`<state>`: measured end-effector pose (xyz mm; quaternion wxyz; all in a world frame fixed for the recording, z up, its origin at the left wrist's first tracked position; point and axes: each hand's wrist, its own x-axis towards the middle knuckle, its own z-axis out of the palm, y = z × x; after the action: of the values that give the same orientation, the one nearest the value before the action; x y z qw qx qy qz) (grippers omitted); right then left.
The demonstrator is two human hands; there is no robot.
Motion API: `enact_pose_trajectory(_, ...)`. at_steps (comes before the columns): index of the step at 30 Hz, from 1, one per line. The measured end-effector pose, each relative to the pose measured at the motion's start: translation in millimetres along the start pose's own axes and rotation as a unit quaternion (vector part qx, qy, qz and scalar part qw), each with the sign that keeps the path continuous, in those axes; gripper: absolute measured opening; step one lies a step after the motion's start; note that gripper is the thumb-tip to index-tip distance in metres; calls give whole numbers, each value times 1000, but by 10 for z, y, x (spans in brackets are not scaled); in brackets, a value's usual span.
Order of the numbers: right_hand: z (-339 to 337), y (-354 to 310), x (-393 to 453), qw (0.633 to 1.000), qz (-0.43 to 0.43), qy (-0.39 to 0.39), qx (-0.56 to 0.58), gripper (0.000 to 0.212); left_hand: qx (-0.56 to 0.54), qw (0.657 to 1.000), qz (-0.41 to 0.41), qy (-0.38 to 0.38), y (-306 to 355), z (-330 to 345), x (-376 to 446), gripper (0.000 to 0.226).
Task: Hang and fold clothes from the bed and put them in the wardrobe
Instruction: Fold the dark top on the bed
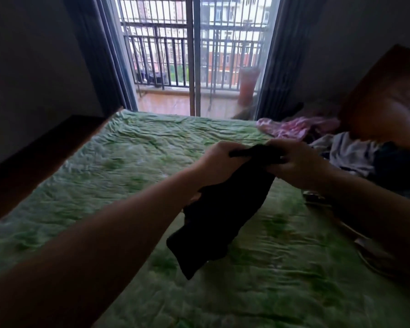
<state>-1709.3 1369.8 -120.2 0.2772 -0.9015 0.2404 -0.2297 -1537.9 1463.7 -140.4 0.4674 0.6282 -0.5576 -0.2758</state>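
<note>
Now | left hand (219, 162), right hand (296, 163) raised | gripping black garment (223, 214)

Black garment (225, 209): top edge bunched inside both fists, type unreadable, just a dark mass with no seams or detail. Left hand (217, 163) fingertips buried in the cloth; right hand (298, 163) fingers partly covered too. Both forearms cut off by the bottom and right frame edges. Clothes pile (350, 153) at right is dim and blurred, can't separate individual pieces; its dark part runs out of frame. Small metallic item (314, 197) under the right forearm is mostly hidden, can't identify it. Headboard (388, 91) cropped at the right edge. Bed (128, 162) cut off at the bottom edge.
</note>
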Motion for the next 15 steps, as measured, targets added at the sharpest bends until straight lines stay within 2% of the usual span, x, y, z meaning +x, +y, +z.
enact_pose_trajectory(2,-233,-35,39,997,-20,40,-70,18,42,999,15,1,251,-153,-10,8)
enact_pose_trajectory(4,-412,-102,94,996,-52,46,-56,9,109,993,35,-4,500,-283,-24,13)
enact_pose_trajectory(7,-662,-319,186,994,-67,43,77,6,208,978,23,-13,753,-470,-32,25)
enact_pose_trajectory(9,-824,-449,216,986,-52,62,143,17,256,965,-23,-46,794,-550,-69,16)
enact_pose_trajectory(10,-903,-481,226,983,-44,79,162,21,268,961,-42,-47,795,-585,-93,12)
enact_pose_trajectory(11,-978,-511,222,981,-37,94,164,22,269,961,-55,-34,790,-627,-110,18)
enact_pose_trajectory(15,-1252,-517,116,989,-11,119,82,14,184,978,-94,37,911,-792,-178,25)
